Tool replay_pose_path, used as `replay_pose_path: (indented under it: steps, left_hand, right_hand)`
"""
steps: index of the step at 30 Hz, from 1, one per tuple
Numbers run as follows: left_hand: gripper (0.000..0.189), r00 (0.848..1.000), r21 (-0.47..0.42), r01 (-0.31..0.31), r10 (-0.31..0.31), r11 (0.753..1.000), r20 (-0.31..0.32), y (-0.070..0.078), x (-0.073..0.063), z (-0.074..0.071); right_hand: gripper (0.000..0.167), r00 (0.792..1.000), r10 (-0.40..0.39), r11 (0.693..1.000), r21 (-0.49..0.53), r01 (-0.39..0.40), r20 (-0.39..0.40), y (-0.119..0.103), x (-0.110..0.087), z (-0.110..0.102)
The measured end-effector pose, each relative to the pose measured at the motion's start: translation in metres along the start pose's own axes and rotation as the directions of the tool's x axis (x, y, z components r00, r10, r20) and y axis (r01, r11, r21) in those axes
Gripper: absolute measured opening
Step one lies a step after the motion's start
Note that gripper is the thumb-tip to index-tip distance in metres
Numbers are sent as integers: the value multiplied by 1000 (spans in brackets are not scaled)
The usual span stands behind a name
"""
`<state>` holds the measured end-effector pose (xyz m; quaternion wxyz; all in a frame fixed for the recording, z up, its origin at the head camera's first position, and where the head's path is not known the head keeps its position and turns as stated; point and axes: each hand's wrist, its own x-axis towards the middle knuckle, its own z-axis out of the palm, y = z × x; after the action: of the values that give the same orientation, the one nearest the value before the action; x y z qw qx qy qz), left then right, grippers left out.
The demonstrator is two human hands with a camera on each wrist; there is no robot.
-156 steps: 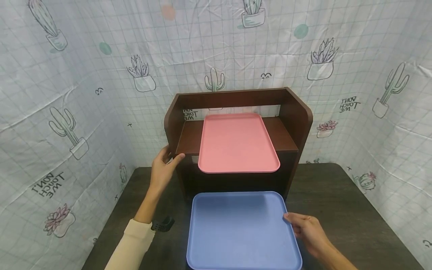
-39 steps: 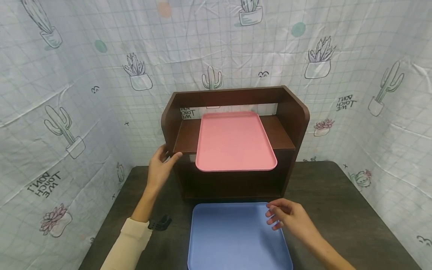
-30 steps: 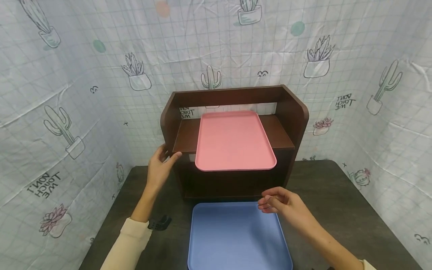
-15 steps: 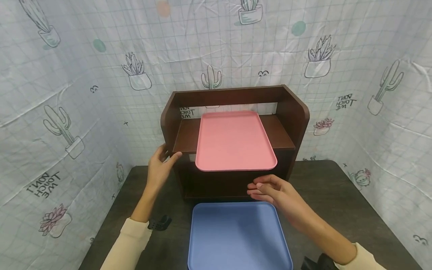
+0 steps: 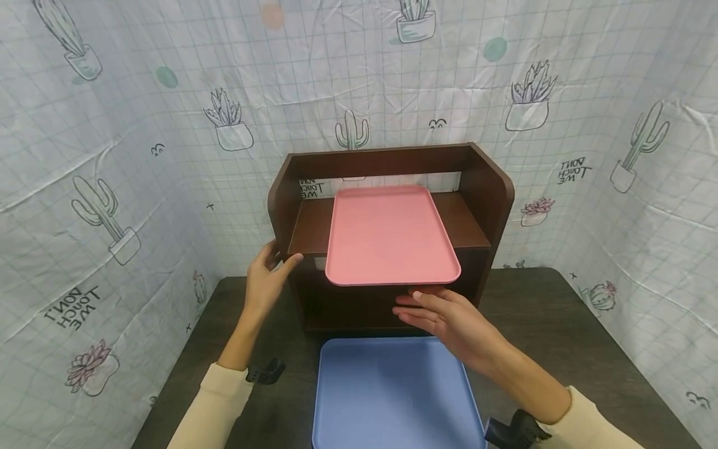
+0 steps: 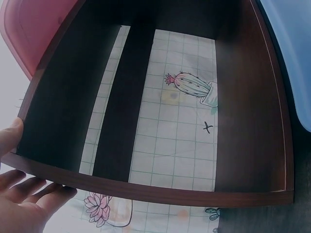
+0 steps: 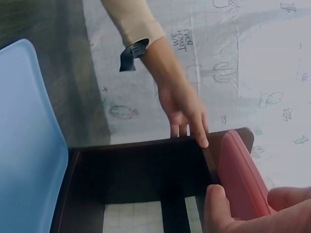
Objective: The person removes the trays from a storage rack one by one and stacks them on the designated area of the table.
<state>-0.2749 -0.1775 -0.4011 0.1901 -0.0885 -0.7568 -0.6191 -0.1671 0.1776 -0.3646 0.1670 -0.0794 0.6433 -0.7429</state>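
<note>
A dark brown two-tier shelf (image 5: 392, 161) stands on the table. On its upper board lies a pink tray (image 5: 392, 234), its front end jutting past the board's edge. My left hand (image 5: 265, 279) grips the shelf's left side, thumb on the front edge, fingers behind; the left wrist view shows this grip at the side panel (image 6: 160, 193). Just below the pink tray's front rim is my right hand (image 5: 449, 318), fingers loosely extended. In the right wrist view its fingers (image 7: 217, 206) are close beside the pink tray (image 7: 240, 174). A blue tray (image 5: 392, 393) lies before the shelf.
The dark wood table (image 5: 561, 349) carries the shelf and the blue tray. A white grid-patterned cloth (image 5: 359, 75) with cactus drawings hangs behind and along both sides. Below the upper board, the shelf's lower compartment (image 5: 359, 308) faces me.
My right hand let go of the blue tray's right edge and moved up and left to the pink tray's front. The blue tray sits slightly nearer me. The left hand kept its hold.
</note>
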Motion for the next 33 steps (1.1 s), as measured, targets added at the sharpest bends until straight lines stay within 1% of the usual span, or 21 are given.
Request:
replay_pose_path:
  steps: [1, 4, 8, 10, 16, 20, 22, 25, 28, 30, 33]
  left_hand:
    - [66, 1000, 1, 1, -1, 1000, -1, 0, 0, 0]
    - [66, 1000, 0, 3, -3, 1000, 1, -1, 1, 0]
    - [65, 1000, -5, -1, 1, 1000, 1, 0, 1, 0]
    - [65, 1000, -5, 1, -1, 1000, 2, 1, 1, 0]
    - [65, 1000, -11, 11, -11, 1000, 5, 0, 1, -1]
    - [66, 1000, -10, 6, -6, 1000, 4, -1, 2, -1]
    - [66, 1000, 1, 5, -5, 1000, 2, -2, 2, -1]
    - [67, 1000, 11, 7, -7, 1000, 3, -3, 2, 0]
    - [67, 1000, 10, 7, -7, 1000, 5, -3, 2, 0]
    - [66, 1000, 7, 5, -5, 1000, 8, -3, 2, 0]
    - [66, 1000, 3, 1, -1, 1000, 7, -2, 2, 0]
  right_hand:
    - [61, 1000, -4, 1000, 20, 4, 3, -1, 1, 1]
    - [57, 1000, -27, 995, 93, 26, 7, -1, 5, 5]
    - [48, 997, -71, 980, 186, 68, 11, -3, 9, 10]
    - [48, 996, -90, 973, 216, 86, 8, -3, 10, 12]
    - [48, 990, -130, 952, 272, 140, -52, -5, 12, 19]
    - [50, 987, -127, 945, 291, 152, -103, -4, 12, 23]
    - [52, 983, -115, 937, 312, 155, -140, -4, 12, 26]
    - [55, 975, -97, 909, 380, 169, -202, -4, 12, 28]
    - [53, 962, -85, 863, 464, 201, -258, -5, 12, 29]
    - [51, 953, -83, 836, 500, 225, -290, -6, 13, 29]
    - [42, 939, -79, 822, 512, 251, -334, -6, 13, 29]
